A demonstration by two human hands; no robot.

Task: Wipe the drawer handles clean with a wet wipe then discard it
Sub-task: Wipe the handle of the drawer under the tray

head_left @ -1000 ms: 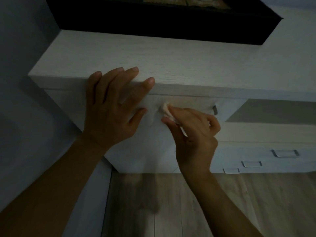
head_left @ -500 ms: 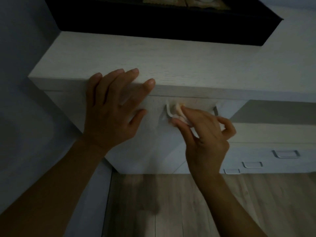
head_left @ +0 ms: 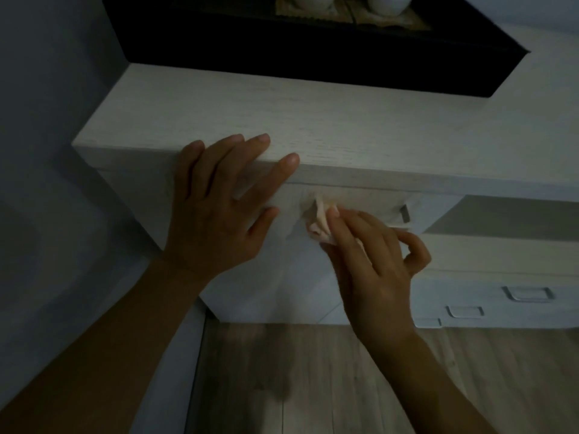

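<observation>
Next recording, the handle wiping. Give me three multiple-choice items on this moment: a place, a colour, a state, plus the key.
1. Where is the wet wipe?
A. in a sink
B. against the left end of the top drawer handle
C. in a bin

2. What colour is the tray on the cabinet?
A. black
B. red
C. yellow

3. How is the left hand?
A. curled round the wipe
B. gripping a handle
C. flat, fingers straight, on the cabinet's front edge

Key: 1 B, the right hand pinches it there. 2 A, its walls show black. 3 C, it holds nothing.
</observation>
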